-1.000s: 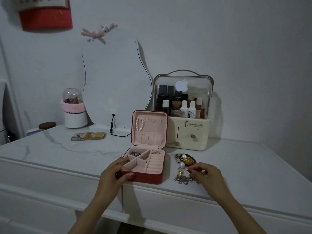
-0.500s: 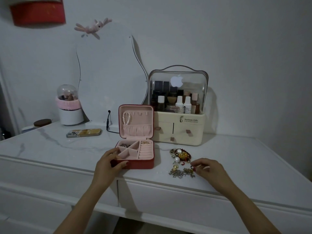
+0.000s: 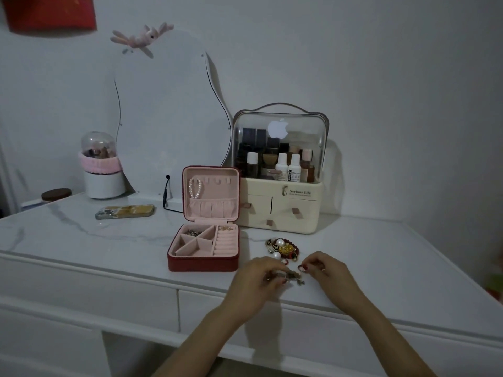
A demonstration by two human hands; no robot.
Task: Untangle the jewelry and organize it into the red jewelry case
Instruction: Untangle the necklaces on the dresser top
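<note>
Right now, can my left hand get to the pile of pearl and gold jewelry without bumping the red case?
Probably yes. The left hand pinches a tangled chain just in front of the jewelry pile, with bare tabletop between them. The red case stands off to the left.

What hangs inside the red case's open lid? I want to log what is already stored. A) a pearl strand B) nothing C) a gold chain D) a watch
A: a pearl strand hangs at the left of the red jewelry case's upright pink lid.
</note>
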